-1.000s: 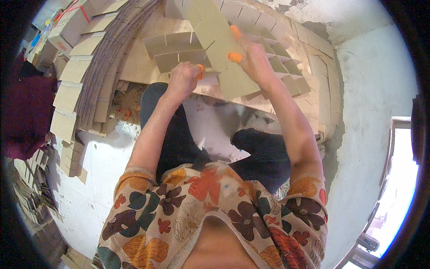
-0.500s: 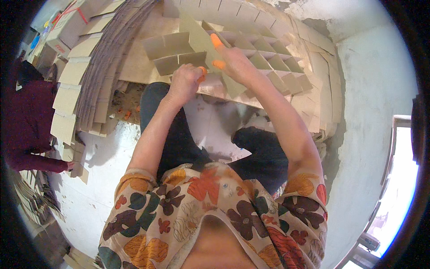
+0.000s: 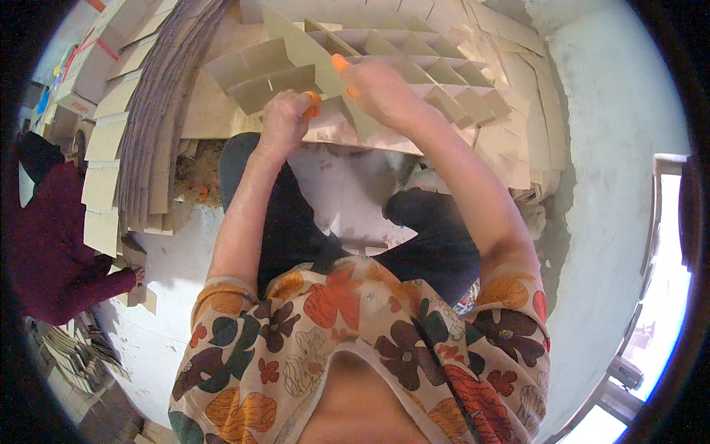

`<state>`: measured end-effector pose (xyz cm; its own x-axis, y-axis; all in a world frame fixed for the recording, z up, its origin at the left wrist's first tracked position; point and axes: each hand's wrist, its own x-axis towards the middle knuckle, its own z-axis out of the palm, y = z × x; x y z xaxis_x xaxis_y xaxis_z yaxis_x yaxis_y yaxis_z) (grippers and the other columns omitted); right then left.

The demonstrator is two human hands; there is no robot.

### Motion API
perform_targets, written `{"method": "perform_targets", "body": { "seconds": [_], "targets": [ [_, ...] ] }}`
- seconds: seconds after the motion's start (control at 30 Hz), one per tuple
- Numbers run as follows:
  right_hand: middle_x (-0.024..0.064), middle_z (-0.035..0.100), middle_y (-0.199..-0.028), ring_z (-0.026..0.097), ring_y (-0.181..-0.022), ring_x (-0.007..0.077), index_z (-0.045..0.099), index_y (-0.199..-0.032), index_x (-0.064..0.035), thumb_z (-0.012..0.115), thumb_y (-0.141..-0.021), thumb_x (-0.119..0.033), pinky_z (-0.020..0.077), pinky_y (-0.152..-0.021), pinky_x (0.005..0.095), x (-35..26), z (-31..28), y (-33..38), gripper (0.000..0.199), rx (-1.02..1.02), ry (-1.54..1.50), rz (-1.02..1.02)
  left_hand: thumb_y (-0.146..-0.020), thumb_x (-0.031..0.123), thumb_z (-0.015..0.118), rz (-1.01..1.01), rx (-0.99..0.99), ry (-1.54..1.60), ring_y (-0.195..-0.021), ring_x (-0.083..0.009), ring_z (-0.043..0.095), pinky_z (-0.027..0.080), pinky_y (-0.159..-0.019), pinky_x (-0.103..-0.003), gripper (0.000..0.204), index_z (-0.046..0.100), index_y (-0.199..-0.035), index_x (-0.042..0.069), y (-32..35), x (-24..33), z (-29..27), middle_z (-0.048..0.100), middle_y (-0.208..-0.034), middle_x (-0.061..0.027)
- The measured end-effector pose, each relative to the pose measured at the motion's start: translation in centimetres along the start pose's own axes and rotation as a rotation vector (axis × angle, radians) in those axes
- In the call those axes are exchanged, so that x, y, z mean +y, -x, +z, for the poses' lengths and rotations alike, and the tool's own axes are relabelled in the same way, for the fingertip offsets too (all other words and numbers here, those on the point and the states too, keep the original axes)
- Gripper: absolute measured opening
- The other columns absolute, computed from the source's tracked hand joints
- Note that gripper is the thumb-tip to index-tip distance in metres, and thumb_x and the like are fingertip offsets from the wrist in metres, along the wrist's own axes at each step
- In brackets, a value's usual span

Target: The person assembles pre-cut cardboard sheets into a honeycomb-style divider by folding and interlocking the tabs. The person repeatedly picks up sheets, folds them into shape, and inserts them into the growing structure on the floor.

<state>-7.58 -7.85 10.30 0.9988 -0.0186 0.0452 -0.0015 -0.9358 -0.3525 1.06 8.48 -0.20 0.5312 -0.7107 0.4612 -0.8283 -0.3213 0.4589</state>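
Two hands at work on a cardboard divider grid

A slotted cardboard strip [image 3: 310, 55] is grasped by the right hand [image 3: 381, 89], tilted over the cardboard divider grid [image 3: 414, 66] just beyond the knees; the grid's near edge is pinched by the closed left hand [image 3: 285, 118]. Probably the strip's slots should be lined up with the cross pieces before it is pressed down evenly, while the grid is kept steady

Tan slotted cardboard strip [image 3: 310, 55] tilted, edge down in half-built cardboard divider grid [image 3: 414, 74], partly assembled.
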Motion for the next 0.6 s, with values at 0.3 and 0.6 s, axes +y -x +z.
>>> {"method": "perform_targets", "body": {
  "seconds": [0.3, 0.6],
  "targets": [
    [0.0229, 0.061, -0.083, 0.062, -0.081, 0.0376, 0.054, -0.094, 0.0038, 0.056, -0.077, -0.006, 0.0498, -0.066, 0.0468, 2.1, 0.2, 0.1, 0.02, 0.045, -0.013, -0.193, -0.07, 0.004, 0.069, -0.077, -0.023, 0.055, -0.072, -0.0268, 0.062, 0.049, -0.065, -0.034, 0.017, 0.067, -0.086, 0.008, -0.1, -1.0, -0.8, 0.065, -0.077, -0.0106],
    [0.0164, 0.063, -0.085, 0.063, -0.084, 0.0324, 0.063, -0.09, -0.0053, 0.056, -0.08, -0.018, 0.0507, -0.068, 0.0423, 2.3, 0.7, 2.1, 0.017, 0.024, 0.204, 0.004, -0.071, 0.007, 0.069, -0.055, -0.007, 0.041, -0.073, -0.0255, 0.063, 0.05, -0.066, -0.033, 0.018, 0.068, -0.089, 0.009, -0.3, -0.9, -0.7, 0.066, -0.079, -0.0109]
  ]
}}
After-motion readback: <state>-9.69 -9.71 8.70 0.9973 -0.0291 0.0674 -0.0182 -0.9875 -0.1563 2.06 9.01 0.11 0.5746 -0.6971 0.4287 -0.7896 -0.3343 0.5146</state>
